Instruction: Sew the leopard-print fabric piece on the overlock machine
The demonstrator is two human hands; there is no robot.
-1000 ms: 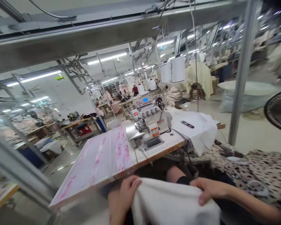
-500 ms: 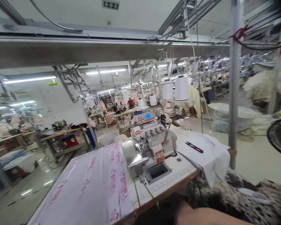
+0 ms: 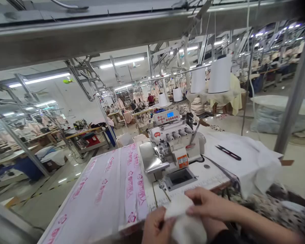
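My left hand (image 3: pixel 155 226) and my right hand (image 3: pixel 207 203) both grip a piece of cream fabric (image 3: pixel 184 222) at the near edge of the sewing table (image 3: pixel 213 173). The fabric is bunched between the fingers, just in front of the white overlock sewing machine (image 3: pixel 174 147). The machine's open bed plate (image 3: pixel 180 177) lies a short way beyond my hands. Black thread snips (image 3: pixel 228 153) rest on white cloth (image 3: pixel 254 159) to the machine's right.
Clear plastic with pink print (image 3: pixel 112 189) covers the table's left half. White thread cones (image 3: pixel 220 74) stand on a rack behind the machine. Spotted fabric (image 3: pixel 277 210) is heaped at lower right. A metal post (image 3: pixel 293 98) stands at right. Other workstations and people fill the background.
Both hands dropped out of sight half a second ago and have come back up, holding the cream fabric onto the table edge. The view has tilted and moved closer to the machine.
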